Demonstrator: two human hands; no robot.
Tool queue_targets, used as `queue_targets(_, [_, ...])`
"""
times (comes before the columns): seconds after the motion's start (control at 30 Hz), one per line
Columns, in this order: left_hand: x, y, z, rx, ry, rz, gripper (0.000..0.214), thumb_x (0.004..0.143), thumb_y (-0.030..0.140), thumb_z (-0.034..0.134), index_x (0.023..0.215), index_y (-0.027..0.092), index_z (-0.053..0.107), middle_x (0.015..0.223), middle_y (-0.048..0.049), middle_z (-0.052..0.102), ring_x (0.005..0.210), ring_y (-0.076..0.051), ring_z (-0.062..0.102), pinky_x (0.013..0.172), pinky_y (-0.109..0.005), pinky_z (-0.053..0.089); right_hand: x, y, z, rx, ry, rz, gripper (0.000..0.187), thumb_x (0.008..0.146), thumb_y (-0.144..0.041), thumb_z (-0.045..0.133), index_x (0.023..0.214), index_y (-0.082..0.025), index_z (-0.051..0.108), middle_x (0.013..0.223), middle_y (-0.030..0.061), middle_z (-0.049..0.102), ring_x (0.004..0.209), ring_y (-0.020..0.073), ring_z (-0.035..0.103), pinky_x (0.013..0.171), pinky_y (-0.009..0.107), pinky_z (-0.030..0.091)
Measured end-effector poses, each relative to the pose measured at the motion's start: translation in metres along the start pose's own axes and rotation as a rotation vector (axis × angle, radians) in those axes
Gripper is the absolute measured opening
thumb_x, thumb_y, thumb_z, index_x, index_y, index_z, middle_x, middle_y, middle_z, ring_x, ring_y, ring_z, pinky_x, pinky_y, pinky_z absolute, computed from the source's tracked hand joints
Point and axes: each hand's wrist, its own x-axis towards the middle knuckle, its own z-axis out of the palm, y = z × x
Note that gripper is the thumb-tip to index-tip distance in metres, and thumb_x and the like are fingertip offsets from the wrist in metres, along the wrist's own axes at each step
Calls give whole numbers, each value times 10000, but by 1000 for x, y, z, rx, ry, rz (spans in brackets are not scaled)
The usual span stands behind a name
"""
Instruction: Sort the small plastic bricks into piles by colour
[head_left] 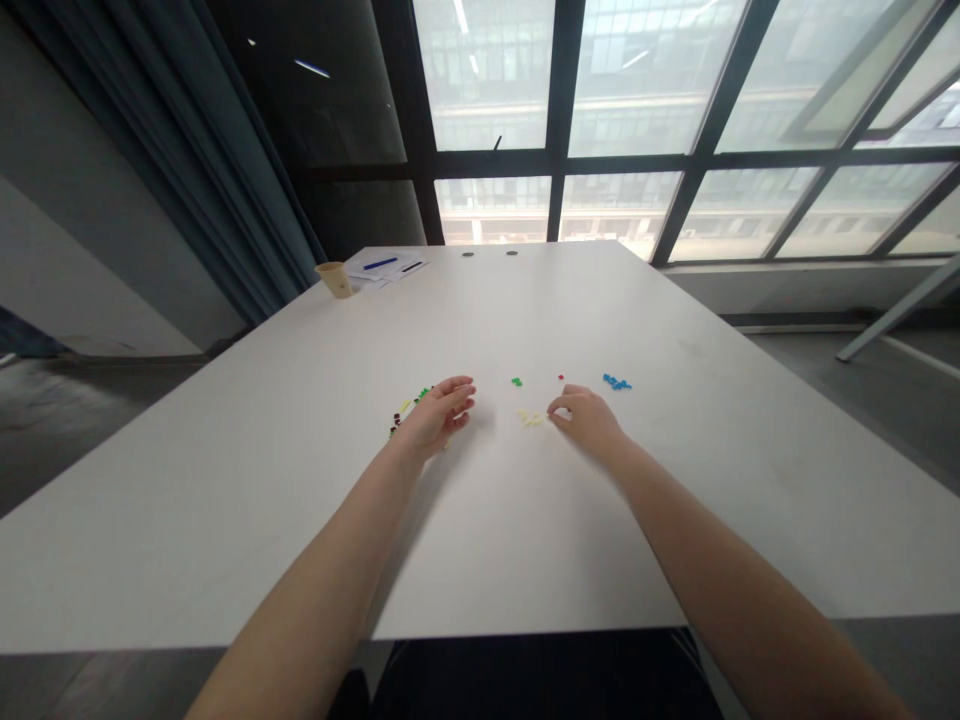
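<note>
My left hand (441,415) hovers side-on over the white table (480,530), its fingers loosely curved and apart, holding nothing I can see. It partly hides several small mixed pieces: green pieces (422,394), a yellow piece (405,406) and dark pieces (397,420). My right hand (589,418) is low over the table, thumb and forefinger pinched together at the right edge of several pale yellow pieces (530,419). Whatever is in the pinch is too small to make out. Beyond the hands lie green pieces (517,382), a red piece (561,377) and a cluster of blue pieces (616,382).
A tan paper cup (335,281) stands at the table's far left edge. Beside it lie paper sheets (390,268) with a blue pen (380,263) on top. Two dark round discs (511,253) sit near the far edge, below large windows (491,110).
</note>
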Motion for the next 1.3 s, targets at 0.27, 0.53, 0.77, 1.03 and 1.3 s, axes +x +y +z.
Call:
queue_targets(0.27, [6,13,-14,34,257,158,387,449,248,746,770,173,544,640,44,512,555,-62,493,473,-165,360,-1,-2,6,-25,-51,34,165,763,-187,531,800,-223,687,776,30,579,762,141,520,681,245,347])
queue_targets(0.53, [14,7,-35,928,336,444,205,674,309,551,822,189,627,798,-43,610,686,-157,547,636,-276,419,3,2,0,113,147,1,196,785,-281,501,735,-193,668,643,15,546,628,129,488,629,235,348])
queue_targets(0.77, [17,-2,-46,1658,366,271,261,719,256,495,891,268,692,1006,-89,614,944,-296,550,723,-366,424,3,4,-11,130,269,129,312,779,-374,464,570,-174,581,486,-19,451,486,101,397,530,225,276])
queue_targets(1.03, [24,-9,-48,1321,420,379,102,514,193,681,599,249,689,774,-66,630,843,-270,565,683,-302,416,4,2,-6,117,185,76,301,777,-366,453,573,-178,571,532,0,506,507,110,410,534,232,278])
queue_targets(1.3, [31,-15,-53,1283,406,460,68,528,184,681,533,246,653,701,-52,605,775,-232,566,619,-259,396,3,1,-7,116,156,72,308,780,-365,443,580,-176,581,559,7,533,519,111,429,536,227,292])
